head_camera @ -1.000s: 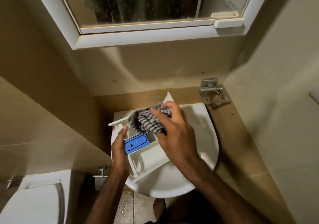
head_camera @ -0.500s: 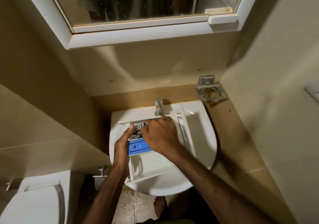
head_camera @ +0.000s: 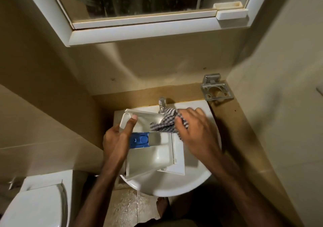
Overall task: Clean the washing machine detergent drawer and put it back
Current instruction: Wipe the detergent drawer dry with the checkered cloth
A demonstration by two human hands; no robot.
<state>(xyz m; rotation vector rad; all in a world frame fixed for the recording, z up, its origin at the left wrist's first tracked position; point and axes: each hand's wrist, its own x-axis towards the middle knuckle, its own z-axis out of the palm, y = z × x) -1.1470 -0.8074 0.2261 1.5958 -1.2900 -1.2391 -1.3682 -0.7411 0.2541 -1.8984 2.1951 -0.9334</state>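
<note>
no readable text, labels or brands, blue insert [head_camera: 139, 140] markings illegible

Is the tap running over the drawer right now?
Off, as far as shows: no stream falls from the tap onto the drawer. The right hand holds the striped cloth just below it.

White plastic detergent drawer [head_camera: 157, 155] with blue insert [head_camera: 139, 140], lying over a white ceramic basin [head_camera: 174, 188]; left hand [head_camera: 116, 139] steadying its left wall, right hand [head_camera: 195, 132] clutching grey-and-white striped cloth [head_camera: 166, 123].
</note>
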